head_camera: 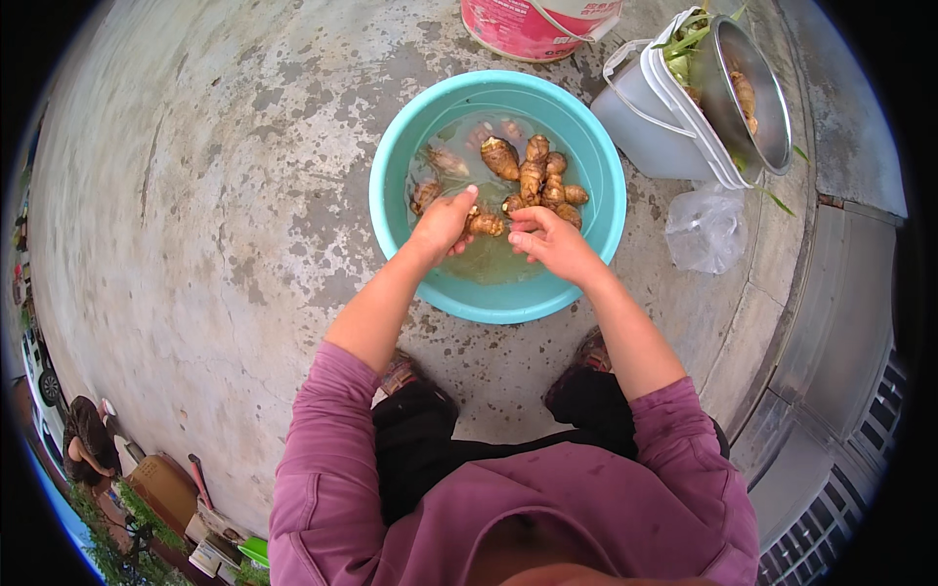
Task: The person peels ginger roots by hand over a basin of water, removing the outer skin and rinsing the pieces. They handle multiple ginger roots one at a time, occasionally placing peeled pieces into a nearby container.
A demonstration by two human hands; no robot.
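A round turquoise plastic basin (497, 313) with cloudy water stands on the concrete before me. My left hand (445, 223) grips a brown, knobby, ginger-like rhizome (485, 223) over the water, its thumb raised. Just to the right, my right hand (548, 238) is half curled, thumb and forefinger apart, and nothing shows between them. Its fingertips are close to the end of the held rhizome; whether they touch it cannot be told. Several more rhizomes (533, 172) are heaped at the basin's right side. Paler pieces (447, 161) lie partly under water at the left.
Beyond the basin stands a red and white bucket (513, 29) bearing writing. A white bucket (637, 117) with green stalks and a metal bowl (766, 102) leans at the right, above a clear plastic bag (707, 231). A person (91, 443) is far left, near cardboard (163, 491).
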